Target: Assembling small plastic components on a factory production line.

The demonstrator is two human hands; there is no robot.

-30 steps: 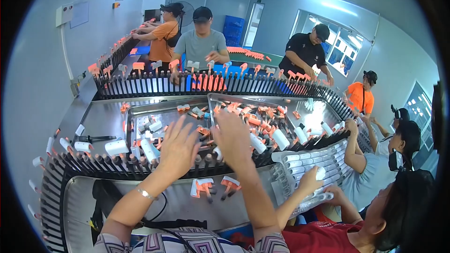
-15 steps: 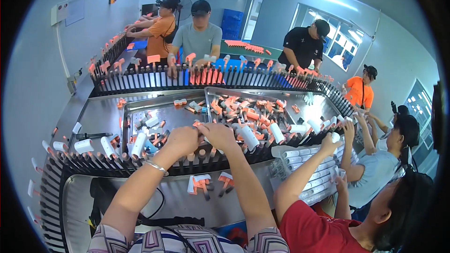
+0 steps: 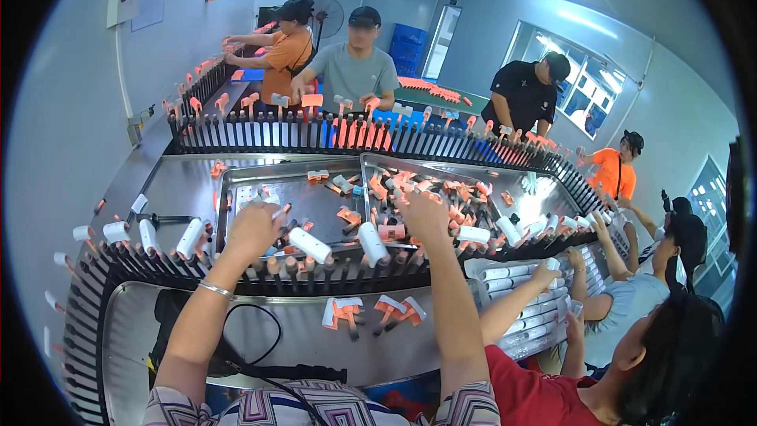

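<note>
My left hand (image 3: 254, 230) is curled over the left metal tray (image 3: 298, 164), its fingers bent. A small orange and dark bit shows at its fingertips, too small to name. Over in the right metal tray, my right hand (image 3: 426, 219) reaches into a pile of orange, white and black plastic parts (image 3: 464, 197); its fingertips are hidden and blurred. Between my forearms, a white cylinder (image 3: 310, 245) and another white cylinder (image 3: 372, 244) sit tilted on the near row of upright black pegs (image 3: 329, 268). Orange clip-like parts with white tops (image 3: 344, 312) lie below this row.
White cylinders (image 3: 189, 238) top the pegs at left. Co-workers stand beyond the far peg row (image 3: 268, 134) and along my right. A person in a red shirt (image 3: 544, 388) is close beside my right arm, near wrapped white tubes (image 3: 505, 288). A black cable (image 3: 277, 331) loops below.
My hands were together above the near pegs. Now they are apart, the left over the left tray and the right in the right tray's pile. The view has shifted slightly.
</note>
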